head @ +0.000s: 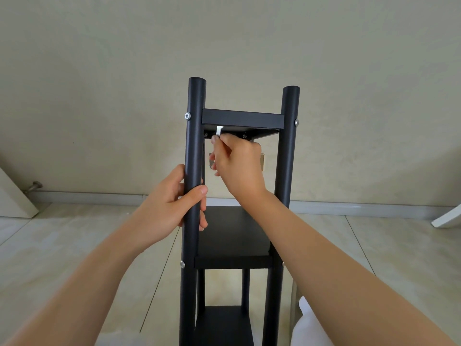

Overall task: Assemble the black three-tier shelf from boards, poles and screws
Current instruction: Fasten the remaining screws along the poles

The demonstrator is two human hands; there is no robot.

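Your left hand (172,208) wraps the smooth round black metal pole (193,156); your right hand (237,166) pinches a small silver hex key (219,131) under the matte black top board (243,119).

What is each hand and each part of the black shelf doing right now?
Left hand: grips the front left pole.
Right hand: pinches a small silver key under the top board.
Shelf: upright, three boards fixed.
Pole screws: in place.
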